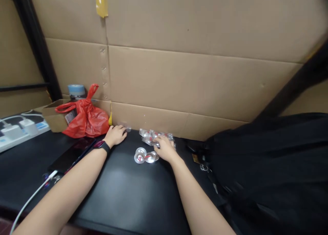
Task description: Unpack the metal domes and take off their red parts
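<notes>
At the back of the black table [120, 183], my left hand [115, 135] lies beside the red bag, its fingers spread near a small clear wrapper [127, 129]. My right hand [164, 147] rests at a pile of small clear-wrapped packets [147, 136] along the cardboard wall. Its fingers bend over one packet; whether they grip it is hidden. Just left of and in front of my right hand sit shiny round metal pieces with red marks, one group [140, 155] at the left and another [151, 157] touching close by.
A tied red plastic bag [88, 120] stands before a cardboard box [55, 119] at the left. A power strip [15, 139], a dark phone [70, 156] and a white cable [33, 195] lie further left. A black bag [271, 166] fills the right side, with keys [203, 166] beside it.
</notes>
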The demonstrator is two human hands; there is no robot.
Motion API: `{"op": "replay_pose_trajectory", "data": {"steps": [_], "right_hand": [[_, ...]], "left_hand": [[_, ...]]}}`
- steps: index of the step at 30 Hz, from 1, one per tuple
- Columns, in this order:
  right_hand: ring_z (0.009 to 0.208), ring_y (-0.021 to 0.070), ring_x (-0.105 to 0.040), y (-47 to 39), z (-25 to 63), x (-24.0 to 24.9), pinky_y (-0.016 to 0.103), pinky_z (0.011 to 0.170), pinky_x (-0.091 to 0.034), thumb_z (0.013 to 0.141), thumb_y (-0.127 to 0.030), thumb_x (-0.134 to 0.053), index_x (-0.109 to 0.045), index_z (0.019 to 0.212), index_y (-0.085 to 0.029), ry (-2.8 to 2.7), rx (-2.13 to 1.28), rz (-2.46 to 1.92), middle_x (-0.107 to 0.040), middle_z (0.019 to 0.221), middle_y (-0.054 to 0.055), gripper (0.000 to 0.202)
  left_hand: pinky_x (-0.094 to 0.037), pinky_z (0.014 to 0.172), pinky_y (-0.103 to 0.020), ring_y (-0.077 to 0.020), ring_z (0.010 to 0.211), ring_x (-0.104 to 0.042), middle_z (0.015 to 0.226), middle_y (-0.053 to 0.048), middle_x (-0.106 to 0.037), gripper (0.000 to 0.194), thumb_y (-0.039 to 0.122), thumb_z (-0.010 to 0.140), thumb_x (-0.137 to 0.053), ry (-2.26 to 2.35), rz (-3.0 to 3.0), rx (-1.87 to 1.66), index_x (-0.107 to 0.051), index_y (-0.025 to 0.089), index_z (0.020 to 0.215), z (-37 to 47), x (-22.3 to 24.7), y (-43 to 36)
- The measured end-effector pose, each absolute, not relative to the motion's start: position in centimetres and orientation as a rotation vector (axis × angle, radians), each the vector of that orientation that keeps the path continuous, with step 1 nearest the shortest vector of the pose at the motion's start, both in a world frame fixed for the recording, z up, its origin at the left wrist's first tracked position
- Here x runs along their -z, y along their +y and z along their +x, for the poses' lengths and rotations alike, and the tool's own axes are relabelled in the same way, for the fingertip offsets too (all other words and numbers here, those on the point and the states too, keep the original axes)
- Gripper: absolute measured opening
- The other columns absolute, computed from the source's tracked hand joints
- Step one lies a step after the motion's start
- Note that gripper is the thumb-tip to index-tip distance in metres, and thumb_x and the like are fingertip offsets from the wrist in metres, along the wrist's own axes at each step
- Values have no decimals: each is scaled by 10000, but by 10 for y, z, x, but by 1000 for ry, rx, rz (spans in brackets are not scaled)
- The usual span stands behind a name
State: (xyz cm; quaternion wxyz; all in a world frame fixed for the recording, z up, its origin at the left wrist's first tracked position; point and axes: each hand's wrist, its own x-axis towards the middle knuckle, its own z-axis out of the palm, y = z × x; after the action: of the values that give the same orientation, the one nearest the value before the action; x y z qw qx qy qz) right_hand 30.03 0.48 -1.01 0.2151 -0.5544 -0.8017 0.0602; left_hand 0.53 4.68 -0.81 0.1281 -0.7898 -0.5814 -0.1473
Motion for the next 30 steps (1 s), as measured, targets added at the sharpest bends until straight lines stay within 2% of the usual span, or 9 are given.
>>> {"op": "replay_pose_trajectory", "data": {"steps": [3,6,11,15,19,22,25,30], "right_hand": [[1173,267,-540,12,307,10,385,980,-380,800,-158,-601,-674,1113,-212,-2254,-193,-1480,-630,1238,100,327],[1052,250,-605,17,311,8,344,957,-419,750,-131,-639,-697,1058,-152,-2273,-168,-1460,-681,1122,121,315],[938,251,-659,10,305,-2,325,840,-461,690,-104,-649,-729,1039,-205,-2309,-77,-1567,-738,981,66,373],[904,233,-689,5,299,-5,309,835,-479,806,-140,-568,-732,1029,-198,-2235,6,-1539,-754,980,82,283],[930,250,-699,1,296,-7,331,852,-495,894,-199,-483,-727,1026,-173,-1967,88,-1473,-754,1018,119,279],[852,238,-706,-7,295,-15,321,780,-518,892,-280,-507,-728,970,-182,-1773,7,-1358,-764,952,98,254],[793,225,-708,-16,291,-25,296,710,-527,828,-349,-600,-713,892,-181,-1678,-186,-1214,-762,865,78,212],[715,206,-692,-23,285,-33,283,666,-507,764,-359,-665,-688,757,-172,-1681,-362,-1150,-736,745,52,188]], "left_hand": [[-353,924,-439,-290,1080,-580,1147,-140,-664,338,340,962,-424,-1609,-2237,379,-678,179,1116,13,6,43],[-351,903,-449,-297,1029,-583,1078,-157,-667,294,292,949,-442,-1560,-2206,369,-684,154,1044,18,4,37],[-355,874,-438,-288,1000,-585,1068,-153,-664,258,182,917,-458,-1543,-2178,398,-673,152,1056,23,2,28],[-356,863,-441,-300,1005,-577,1076,-161,-654,246,149,887,-481,-1473,-2193,446,-676,135,1037,26,1,24],[-354,864,-446,-299,994,-572,1062,-165,-651,251,122,880,-476,-1433,-2195,472,-684,135,1019,30,-1,22],[-354,860,-445,-298,995,-570,1042,-161,-652,250,106,880,-464,-1385,-2200,471,-689,133,984,32,-2,20],[-355,854,-437,-297,1006,-569,1032,-155,-653,242,104,872,-469,-1318,-2218,469,-689,132,971,34,-3,18],[-354,867,-444,-302,1010,-580,1050,-160,-652,214,143,841,-518,-1317,-2246,467,-688,137,971,36,-3,16]]}}
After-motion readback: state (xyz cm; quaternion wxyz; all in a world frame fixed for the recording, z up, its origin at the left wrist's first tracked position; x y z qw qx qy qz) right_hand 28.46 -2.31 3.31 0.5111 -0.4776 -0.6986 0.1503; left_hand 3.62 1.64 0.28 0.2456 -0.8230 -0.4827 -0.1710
